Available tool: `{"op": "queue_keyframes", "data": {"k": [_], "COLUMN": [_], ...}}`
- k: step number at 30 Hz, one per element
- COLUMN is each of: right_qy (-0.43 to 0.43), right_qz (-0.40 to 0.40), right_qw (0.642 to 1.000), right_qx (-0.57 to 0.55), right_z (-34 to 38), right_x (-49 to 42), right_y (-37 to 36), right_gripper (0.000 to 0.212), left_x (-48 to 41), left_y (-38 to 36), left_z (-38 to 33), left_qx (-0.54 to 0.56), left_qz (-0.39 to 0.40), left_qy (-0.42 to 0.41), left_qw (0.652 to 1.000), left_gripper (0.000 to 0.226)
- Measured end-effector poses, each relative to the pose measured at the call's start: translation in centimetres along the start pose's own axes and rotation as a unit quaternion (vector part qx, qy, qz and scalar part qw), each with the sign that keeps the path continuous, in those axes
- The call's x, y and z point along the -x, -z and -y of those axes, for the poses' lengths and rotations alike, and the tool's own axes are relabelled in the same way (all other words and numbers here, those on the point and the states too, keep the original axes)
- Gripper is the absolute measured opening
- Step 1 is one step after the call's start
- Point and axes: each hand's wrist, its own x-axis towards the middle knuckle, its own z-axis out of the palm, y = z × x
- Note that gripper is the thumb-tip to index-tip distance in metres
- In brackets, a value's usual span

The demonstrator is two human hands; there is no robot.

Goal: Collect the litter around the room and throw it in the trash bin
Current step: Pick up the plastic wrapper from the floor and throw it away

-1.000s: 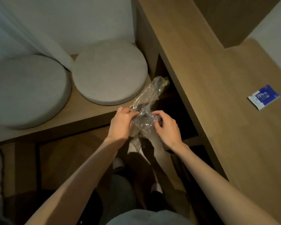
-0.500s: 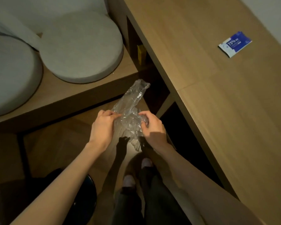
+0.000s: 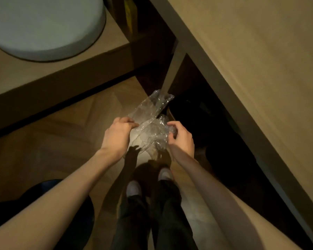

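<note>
Entry: litter in hand, bin not located.

We hold one piece of litter, a crumpled clear plastic wrapper (image 3: 151, 107), in the air in front of us, above the wooden floor (image 3: 70, 141) and above our shoes (image 3: 134, 187). It sits just beside the edge of the desk (image 3: 260, 69), not touching it. Our left hand (image 3: 118, 137) pinches the wrapper's left edge with curled fingers. Our right hand (image 3: 182, 138) is curled round the bunched right part. A loose tail of film sticks up and away from both hands, toward the dark space under the desk.

Judgement: the step in hand is compacting the wrapper before carrying it off.

Method notes:
- Gather the loose tail inward first. Thin film springs back, so we fold it toward the palms rather than only squeezing the middle.
- Finish with the whole wad enclosed in one hand. That frees the other hand for further litter.
- Keep the film clear of the desk edge, where it could snag.

Surroundings: a round grey cushion (image 3: 43, 24) lies on a low wooden bench (image 3: 34, 76) at upper left. A dark round shape (image 3: 76, 210) sits at lower left. We cannot tell whether it is the bin, so we confirm before any drop.
</note>
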Motion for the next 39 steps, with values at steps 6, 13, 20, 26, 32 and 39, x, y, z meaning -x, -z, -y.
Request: {"op": "queue_keyframes", "data": {"k": [6,13,20,26,32,39], "right_qy": [-0.045,-0.066,0.013,0.003,-0.019,0.073], "right_qz": [-0.110,-0.247,-0.306,-0.332,-0.273,-0.202], "right_qw": [0.993,0.966,0.949,0.922,0.938,0.975], "right_qx": [-0.009,-0.033,-0.077,-0.198,-0.211,-0.056], "right_z": [-6.6,-11.0,-16.4,-20.6,-24.0,-24.4], "right_x": [-2.4,-7.2,-14.4,-20.8,-25.4,-26.7], "right_y": [-2.4,-3.6,-3.6,-4.7,-7.2,-8.3], "right_gripper": [0.031,0.028,0.026,0.021,0.020,0.035], "left_x": [-3.1,-8.7,-15.3,-20.7,-26.6,-26.7], "left_y": [-6.4,-14.3,-21.1,-26.6,-30.7,-31.1], "left_z": [-0.9,-3.8,-6.4,-6.8,-7.1,-5.0], "left_qx": [0.018,0.051,0.063,0.108,0.064,-0.131], "left_qz": [0.003,0.008,-0.036,0.002,0.093,0.195], "left_qy": [0.000,-0.059,-0.114,-0.097,-0.134,-0.224], "left_qw": [1.000,0.997,0.991,0.989,0.985,0.946], "left_gripper": [0.052,0.053,0.050,0.041,0.036,0.034]}}
